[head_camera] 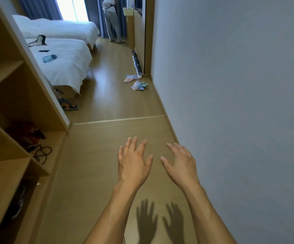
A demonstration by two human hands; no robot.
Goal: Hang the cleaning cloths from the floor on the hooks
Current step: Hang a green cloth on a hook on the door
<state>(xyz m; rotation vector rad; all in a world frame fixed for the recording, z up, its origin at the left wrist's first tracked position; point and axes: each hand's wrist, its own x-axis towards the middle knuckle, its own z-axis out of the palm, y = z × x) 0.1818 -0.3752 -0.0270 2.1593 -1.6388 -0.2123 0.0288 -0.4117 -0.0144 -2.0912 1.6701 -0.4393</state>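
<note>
While both hands are held out over the floor (97, 155) with fingers spread, nothing is grasped: the left hand (134, 164) and right hand (181, 166) are each released. Two crumpled cleaning cloths are counted far ahead, well apart from either grip: a pinkish cloth (131, 78) and a blue-green cloth (139, 85), lying near the wall (230, 85). Cables (41, 153) are seen in the open shelf unit (19, 120). Two beds (67, 62) are seen beyond.
</note>
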